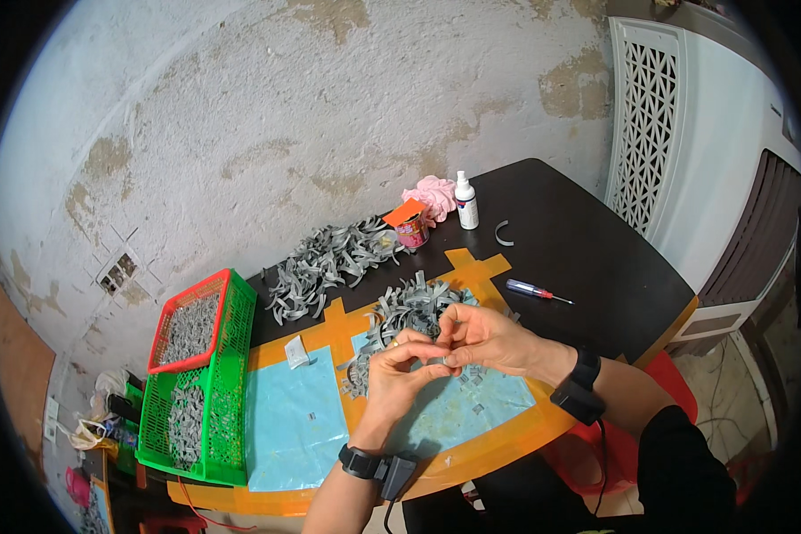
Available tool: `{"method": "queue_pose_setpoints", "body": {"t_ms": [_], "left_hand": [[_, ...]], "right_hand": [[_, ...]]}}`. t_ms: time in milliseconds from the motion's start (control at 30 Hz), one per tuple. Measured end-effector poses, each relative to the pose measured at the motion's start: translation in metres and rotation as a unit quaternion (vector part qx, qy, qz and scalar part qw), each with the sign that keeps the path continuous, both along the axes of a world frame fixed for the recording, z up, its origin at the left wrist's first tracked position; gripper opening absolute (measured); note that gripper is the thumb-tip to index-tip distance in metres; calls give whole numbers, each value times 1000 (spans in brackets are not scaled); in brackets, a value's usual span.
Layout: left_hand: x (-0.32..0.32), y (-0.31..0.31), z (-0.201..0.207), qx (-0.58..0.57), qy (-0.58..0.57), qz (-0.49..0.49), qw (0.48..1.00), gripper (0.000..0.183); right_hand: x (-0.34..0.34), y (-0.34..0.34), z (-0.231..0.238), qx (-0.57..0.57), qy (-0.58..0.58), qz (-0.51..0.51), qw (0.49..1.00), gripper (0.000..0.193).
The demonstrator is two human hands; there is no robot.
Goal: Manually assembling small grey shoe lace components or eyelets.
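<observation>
Both hands, left hand (399,369) and right hand (485,336), pinch one small grey strip (443,360) at frame centre. It could slip from the fingertips into the grey strip pile (409,311) just above and get lost.

A: What's held over the blue mat (294,418)?

B: A small grey strip piece (438,360), pinched betw. left hand (399,378) & right hand (485,338), fingertips touching.

A: Around the mat?

B: Grey strip pile (405,311) at its far edge; bigger strip heap (329,258) beyond that. Green basket (227,392) w/ red tray (191,325) left of mat. Screwdriver (538,291), white bottle (465,201) far right of mat.
</observation>
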State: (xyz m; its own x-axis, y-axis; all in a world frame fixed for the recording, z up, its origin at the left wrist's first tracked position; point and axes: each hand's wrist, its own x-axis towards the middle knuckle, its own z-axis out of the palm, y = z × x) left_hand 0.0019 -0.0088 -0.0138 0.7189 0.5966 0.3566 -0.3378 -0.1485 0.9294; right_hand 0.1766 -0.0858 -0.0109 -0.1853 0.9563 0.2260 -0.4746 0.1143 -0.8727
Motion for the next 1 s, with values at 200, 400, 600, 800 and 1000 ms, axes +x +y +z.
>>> {"method": "queue_pose_setpoints", "body": {"t_ms": [200,400,600,800,1000], "left_hand": [[0,1,-3,-1,18,-1,1000,29],[2,-11,16,58,14,74,996,20],[-1,-15,23,286,57,224,930,19],[0,-9,15,302,73,227,923,16],[0,-4,12,118,104,140,978,15]], "right_hand": [[2,1,-2,-5,16,19,1000,24],[2,0,5,37,-5,-27,999,24],[4,-1,12,65,-38,-58,995,28],[8,1,10,82,-63,-66,993,28],[13,1,8,93,-99,-67,988,28]]}}
